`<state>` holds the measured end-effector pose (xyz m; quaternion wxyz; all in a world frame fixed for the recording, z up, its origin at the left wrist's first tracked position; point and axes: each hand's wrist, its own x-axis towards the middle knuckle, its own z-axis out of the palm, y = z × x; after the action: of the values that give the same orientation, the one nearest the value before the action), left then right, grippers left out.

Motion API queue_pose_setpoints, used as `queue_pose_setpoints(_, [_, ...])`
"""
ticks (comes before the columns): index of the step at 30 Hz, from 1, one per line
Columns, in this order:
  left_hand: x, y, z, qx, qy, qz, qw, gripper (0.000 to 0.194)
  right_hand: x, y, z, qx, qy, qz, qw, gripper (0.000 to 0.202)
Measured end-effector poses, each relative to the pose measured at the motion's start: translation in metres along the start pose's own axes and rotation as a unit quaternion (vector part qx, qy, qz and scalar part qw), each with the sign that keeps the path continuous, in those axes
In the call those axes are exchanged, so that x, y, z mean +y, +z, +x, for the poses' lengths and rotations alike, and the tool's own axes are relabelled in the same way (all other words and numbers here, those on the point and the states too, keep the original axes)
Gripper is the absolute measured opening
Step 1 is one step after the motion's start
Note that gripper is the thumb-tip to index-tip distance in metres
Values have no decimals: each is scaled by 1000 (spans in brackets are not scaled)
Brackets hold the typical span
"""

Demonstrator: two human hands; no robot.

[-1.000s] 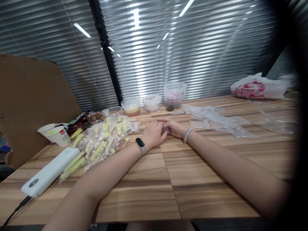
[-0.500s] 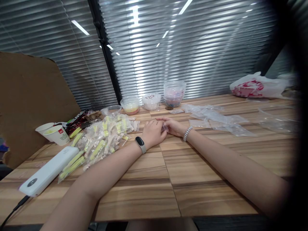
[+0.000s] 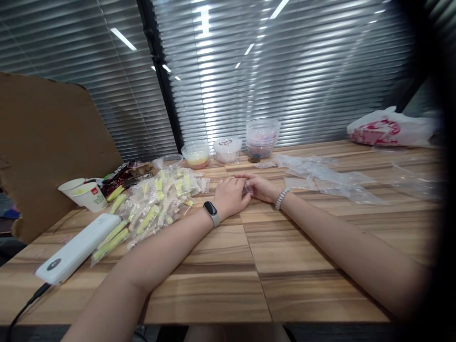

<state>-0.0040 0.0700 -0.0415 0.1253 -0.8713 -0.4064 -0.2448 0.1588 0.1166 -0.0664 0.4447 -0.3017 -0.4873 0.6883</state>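
My left hand (image 3: 231, 195), with a fitness band on its wrist, and my right hand (image 3: 261, 186), with a beaded bracelet, meet at the middle of the table. Between them is a small clear plastic bag (image 3: 248, 188), pinched by curled fingers. My left hand's fingertips and most of the bag are hidden. Left of the hands lies a pile of small clear bags (image 3: 158, 197) holding yellow and pale pieces. Flat clear plastic bags (image 3: 320, 173) are spread out to the right of my right hand.
Along the back stand a tub with yellow contents (image 3: 196, 156), a white-filled bowl (image 3: 228, 150) and stacked clear tubs (image 3: 262, 137). At left are paper cups (image 3: 93, 196), a white power bank (image 3: 78, 249) with a cable, and a cardboard sheet (image 3: 46, 152). A carrier bag (image 3: 390, 127) lies back right.
The whole view has shifted slightly, so everything sits a little farther right. My hands stay together on the small clear bag, with only slight finger movement.
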Motion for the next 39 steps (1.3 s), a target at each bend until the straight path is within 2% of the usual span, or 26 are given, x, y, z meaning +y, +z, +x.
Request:
queue_pose_setpoints(6, [1,0,0,4,-2,-5,1000,30,2,-3,1,11,-2,4,1000,64])
queue_pose_setpoints(12, [2,1,0,11,1,-3,1000,25,-1,4,-3,30,-6,-14,999,65])
queue_pose_setpoints(22, [0,2,0,7,6,-36,999,25,1,-2,-1,-2,-11,2,1000,65])
queue_pose_setpoints(30, [0,0,1,-11,-3,-35,999,25,-3,2,-5,17,7,-1,1000,66])
queue_pose_setpoints(39, [0,1,1,-5,0,-35,999,23,-2,1,-4,29,11,-12,999,70])
